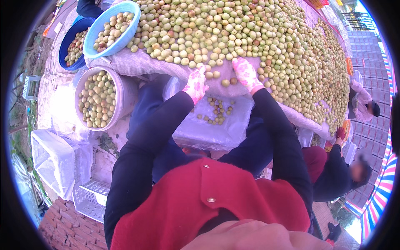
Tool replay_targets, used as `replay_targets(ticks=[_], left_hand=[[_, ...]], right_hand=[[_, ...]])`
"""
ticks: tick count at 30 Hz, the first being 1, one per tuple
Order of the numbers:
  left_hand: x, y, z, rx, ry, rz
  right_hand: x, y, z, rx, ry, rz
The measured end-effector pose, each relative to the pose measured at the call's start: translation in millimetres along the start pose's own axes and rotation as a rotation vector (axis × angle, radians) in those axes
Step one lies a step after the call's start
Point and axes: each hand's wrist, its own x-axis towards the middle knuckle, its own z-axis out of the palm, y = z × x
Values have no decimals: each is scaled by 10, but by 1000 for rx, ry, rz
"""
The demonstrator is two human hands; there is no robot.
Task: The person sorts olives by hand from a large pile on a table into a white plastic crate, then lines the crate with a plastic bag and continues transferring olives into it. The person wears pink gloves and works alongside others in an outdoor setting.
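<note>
Small round green fruits (pixel 218 28), some tinged red, lie heaped on a cloth-covered surface (pixel 150 64). My left hand (pixel 197 83), in a white glove with a pink floral print, reaches to the near edge of the heap; whether it holds a fruit cannot be told. Opposite it, my right hand (pixel 246 73), gloved alike, rests its fingertips by the fruits, its grip unclear. A few loose fruits (pixel 225 82) lie between the hands. Below them, between my legs, a container lined with clear plastic (pixel 212 134) holds several fruits.
At left stand a light blue basin (pixel 136 22), a dark blue bucket (pixel 64 53) and a white bucket (pixel 117 103), each with fruit. Lower left are a plastic-lined crate (pixel 53 159) and a white crate (pixel 90 200). Two people (pixel 334 175) (pixel 362 93) are at the right.
</note>
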Motion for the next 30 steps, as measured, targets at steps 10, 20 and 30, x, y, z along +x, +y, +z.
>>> replay_targets(ticks=[10, 20, 30], left_hand=[[79, -141, -49, -62, 98, 64], [-39, 29, 8, -196, 67, -64], [-48, 65, 51, -290, 96, -94]], right_hand=[[-1360, -1137, -130, 797, -693, -268], [13, -222, 16, 452, 3, 185], [510, -149, 249, 146, -134, 85]])
